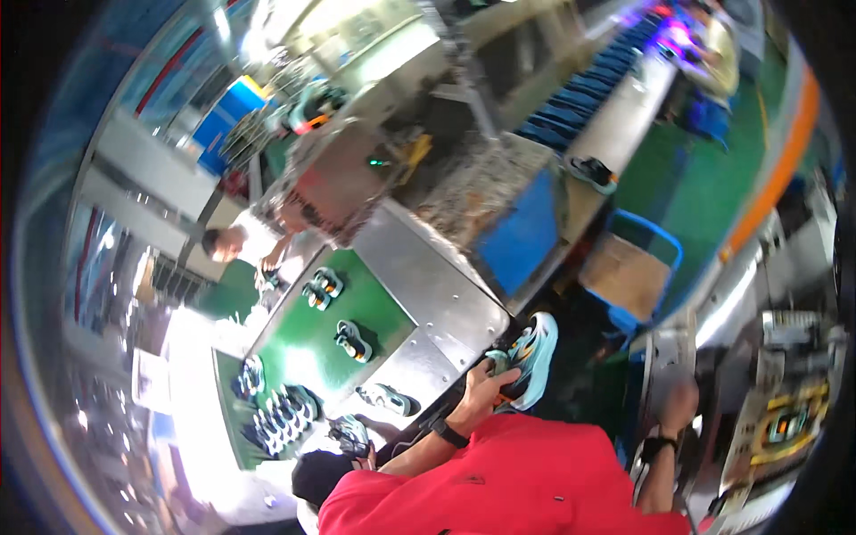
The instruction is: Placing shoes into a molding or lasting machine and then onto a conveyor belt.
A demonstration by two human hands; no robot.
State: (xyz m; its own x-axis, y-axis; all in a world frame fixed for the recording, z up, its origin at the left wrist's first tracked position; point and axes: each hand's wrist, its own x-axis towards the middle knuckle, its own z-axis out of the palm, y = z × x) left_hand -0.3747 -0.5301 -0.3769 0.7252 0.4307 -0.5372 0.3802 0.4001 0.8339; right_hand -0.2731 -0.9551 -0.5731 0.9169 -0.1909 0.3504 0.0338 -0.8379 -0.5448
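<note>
L hand (487, 388) grips pale-blue sneaker (538, 364) by metal tabletop (437, 285) edge. R hand (679, 406) across open gap; fingers blurred, can't tell.

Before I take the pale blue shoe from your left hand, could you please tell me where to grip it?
Probably best around the shoe's far end, coming from the right: the left hand holds its left side, while the pale sole faces right, largely uncovered. I can't tell toe from heel.
</note>
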